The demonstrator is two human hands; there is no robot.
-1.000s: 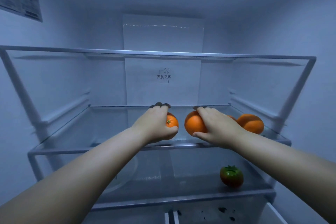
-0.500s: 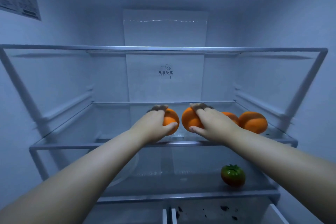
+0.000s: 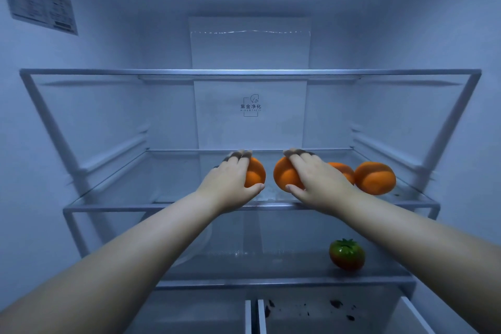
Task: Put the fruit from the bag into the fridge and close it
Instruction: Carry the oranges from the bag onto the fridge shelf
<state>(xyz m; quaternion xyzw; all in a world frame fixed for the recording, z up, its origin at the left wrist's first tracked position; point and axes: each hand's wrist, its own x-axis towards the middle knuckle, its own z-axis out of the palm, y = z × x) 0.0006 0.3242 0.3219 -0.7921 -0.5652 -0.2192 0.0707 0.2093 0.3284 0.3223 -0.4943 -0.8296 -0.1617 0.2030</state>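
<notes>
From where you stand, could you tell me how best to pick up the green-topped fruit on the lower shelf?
Probably from the front and above: cup the round body of the fruit around its sides, below the green top. It stands free on the lower shelf, nothing touching it.

Both bare forearms reach forward and up, converging toward centre. Left hand [image 3: 230, 184] palm down, fingers curled over an orange [image 3: 254, 175], thumb hooked under its near side. Right hand [image 3: 317, 182] mirrors it: fingers draped over the top of a second orange [image 3: 284, 176], thumb under the front. Hands near each other, not touching. Wrists roughly straight.
</notes>
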